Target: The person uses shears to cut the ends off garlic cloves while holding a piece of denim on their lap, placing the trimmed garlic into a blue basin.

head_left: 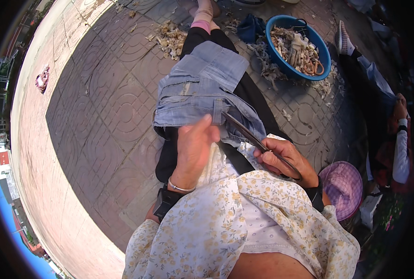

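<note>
Across my lap lies a piece of faded blue denim clothing [202, 90] with a waistband and belt loop, bunched over my black trousers. My right hand [288, 160] is closed round a long, thin, dark metal tool [246, 131]. Its far end slants up and left to the denim's waistband; whether it touches the cloth I cannot tell. At the near edge of the waistband is my left hand [195, 146], a bracelet on its wrist. Motion blurs its fingers, and I cannot see anything held in them.
A blue basin [325, 69] with pale scraps and a pale glove stands at the upper right. More scraps [170, 39] lie on the patterned paving. To my right are a purple checked hat [341, 188] and another person, whose hand [400, 108] shows.
</note>
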The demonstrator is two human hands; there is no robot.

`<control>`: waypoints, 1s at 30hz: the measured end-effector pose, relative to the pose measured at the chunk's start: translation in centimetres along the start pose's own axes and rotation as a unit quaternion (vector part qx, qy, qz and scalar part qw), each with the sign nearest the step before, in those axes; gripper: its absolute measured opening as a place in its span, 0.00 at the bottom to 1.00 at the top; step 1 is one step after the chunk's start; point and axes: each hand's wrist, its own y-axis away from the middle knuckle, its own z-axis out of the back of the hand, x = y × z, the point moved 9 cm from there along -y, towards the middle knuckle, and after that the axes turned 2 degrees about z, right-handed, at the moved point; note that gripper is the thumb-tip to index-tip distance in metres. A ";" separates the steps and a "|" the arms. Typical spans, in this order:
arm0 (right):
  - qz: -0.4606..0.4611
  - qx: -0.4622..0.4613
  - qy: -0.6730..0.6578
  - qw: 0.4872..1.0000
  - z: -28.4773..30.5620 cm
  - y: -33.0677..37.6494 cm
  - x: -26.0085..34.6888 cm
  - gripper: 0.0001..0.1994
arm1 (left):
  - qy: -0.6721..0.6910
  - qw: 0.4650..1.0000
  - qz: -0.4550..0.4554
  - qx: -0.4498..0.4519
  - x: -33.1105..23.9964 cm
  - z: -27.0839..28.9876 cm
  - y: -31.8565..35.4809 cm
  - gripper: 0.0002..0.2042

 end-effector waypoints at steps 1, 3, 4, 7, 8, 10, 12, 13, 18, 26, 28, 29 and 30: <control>0.017 -0.013 0.017 1.000 0.2 0.0 0.3 0.19 | 0.001 1.000 0.002 0.001 0.0 0.1 0.0 0.08; -0.015 -0.016 0.043 0.999 0.8 0.1 0.2 0.20 | 0.002 1.000 0.005 0.003 0.1 0.2 -0.1 0.08; -0.031 -0.018 0.056 0.998 1.1 0.2 0.1 0.20 | 0.003 1.000 0.005 0.007 0.2 0.4 -0.2 0.07; 0.004 -0.014 0.115 0.993 0.9 -0.1 1.1 0.21 | 0.007 1.000 0.004 0.013 0.3 0.6 -0.3 0.07; 0.011 -0.010 0.121 0.993 0.8 -0.1 1.2 0.21 | 0.007 1.000 0.005 0.010 0.2 0.5 -0.2 0.07; 0.026 -0.001 0.132 0.991 0.6 -0.2 1.5 0.21 | 0.013 1.000 0.006 0.010 0.2 0.4 -0.2 0.06; 0.027 -0.012 0.125 0.992 0.4 -0.1 1.4 0.21 | 0.022 1.000 0.005 0.014 0.2 0.3 -0.2 0.06; 0.027 -0.018 0.121 0.992 0.4 -0.1 1.4 0.21 | 0.022 1.000 0.007 0.013 0.3 0.3 -0.2 0.06; 0.031 0.002 0.130 0.991 -0.1 -0.1 1.6 0.21 | 0.016 1.000 0.016 0.006 0.4 0.4 -0.2 0.06; 0.069 0.005 0.155 0.985 -1.0 -0.8 2.2 0.19 | 0.029 0.998 -0.014 0.047 -0.1 -0.1 0.3 0.05; 0.074 0.010 0.170 0.983 -1.0 -0.9 2.4 0.20 | -0.019 0.999 -0.023 0.039 -0.4 -0.5 0.6 0.04; 0.073 0.010 0.171 0.983 -1.0 -1.0 2.5 0.20 | -0.071 0.997 -0.028 0.023 -0.5 -0.7 0.8 0.05; 0.073 0.011 0.172 0.982 -1.0 -1.0 2.6 0.21 | -0.122 0.992 -0.032 0.006 -0.5 -0.8 0.9 0.07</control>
